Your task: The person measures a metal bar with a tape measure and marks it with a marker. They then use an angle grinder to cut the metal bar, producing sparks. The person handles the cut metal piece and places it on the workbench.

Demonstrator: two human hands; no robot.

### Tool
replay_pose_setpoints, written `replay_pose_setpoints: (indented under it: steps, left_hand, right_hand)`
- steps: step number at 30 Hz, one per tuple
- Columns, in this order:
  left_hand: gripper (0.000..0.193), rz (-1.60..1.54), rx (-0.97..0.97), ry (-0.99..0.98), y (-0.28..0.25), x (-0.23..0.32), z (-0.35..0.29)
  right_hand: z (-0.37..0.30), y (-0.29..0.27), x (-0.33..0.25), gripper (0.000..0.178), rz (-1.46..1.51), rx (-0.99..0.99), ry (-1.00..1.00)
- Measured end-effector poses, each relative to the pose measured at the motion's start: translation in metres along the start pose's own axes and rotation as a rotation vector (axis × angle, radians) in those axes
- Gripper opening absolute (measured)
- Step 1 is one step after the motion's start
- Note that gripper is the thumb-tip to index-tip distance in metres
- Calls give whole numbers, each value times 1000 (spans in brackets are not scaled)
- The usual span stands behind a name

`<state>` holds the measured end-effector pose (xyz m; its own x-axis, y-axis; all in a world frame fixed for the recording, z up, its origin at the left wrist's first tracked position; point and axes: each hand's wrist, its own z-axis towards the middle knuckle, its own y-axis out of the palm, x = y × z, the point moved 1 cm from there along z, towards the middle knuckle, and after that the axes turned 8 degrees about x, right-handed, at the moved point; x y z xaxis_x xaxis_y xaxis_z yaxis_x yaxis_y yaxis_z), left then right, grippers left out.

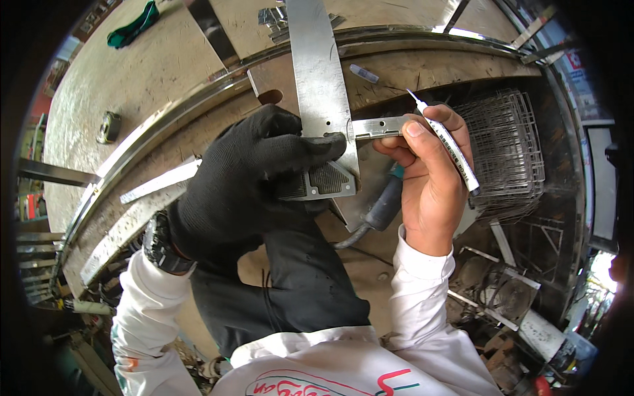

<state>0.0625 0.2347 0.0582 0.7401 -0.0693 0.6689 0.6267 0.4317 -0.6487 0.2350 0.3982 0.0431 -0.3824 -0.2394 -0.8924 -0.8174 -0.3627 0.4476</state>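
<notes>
A flat silver metal bar (314, 59) runs from the top edge down to my left hand (247, 155), which wears a black knit glove and grips the bar's lower end. The gloved thumb presses on the bar near small drilled holes. Under that hand shows a grey metal block with a dark ribbed face (330, 178); how it joins the bar I cannot tell. My bare right hand (429, 175) pinches a small metal hinge (382, 127) against the bar's right edge. A white marker pen (452, 148), uncapped, is tucked between the same hand's fingers, tip upward.
A loose pen cap (364, 73) lies beyond my right hand. A stack of wire mesh (502, 152) stands to the right, and a dark-handled power tool (384, 203) lies below. A curved metal frame (158, 122) crosses the workspace. Far left are a tape roll (109, 127) and green cloth (133, 26).
</notes>
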Motion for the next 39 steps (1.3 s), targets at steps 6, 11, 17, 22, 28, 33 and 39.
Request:
replay_pose_setpoints:
  steps: [6, 11, 17, 22, 28, 33, 39]
  left_hand:
    - [62, -54, 39, -27, -2, 6, 0]
    - [62, -41, 13, -45, -4, 8, -1]
    - [64, -6, -35, -104, -6, 12, -4]
    - [64, 6, -37, -103, -4, 11, -4]
    - [65, 46, 2, -54, -1, 9, -6]
    - [57, 59, 60, -22, 3, 8, -7]
    - [61, 19, 23, -29, 1, 6, -3]
  right_hand:
    - [-1, -1, -2, 34, -1, -31, -28]
    - [-3, -2, 2, 34, -2, -45, -57]
    - [-3, -4, 3, 35, -9, -40, -53]
    - [-3, -6, 3, 35, -15, -42, -53]
    - [-4, -5, 3, 35, -18, -33, -52]
    - [-3, -6, 4, 34, -15, -32, -49]
    - [-2, -8, 4, 33, -50, -42, -61]
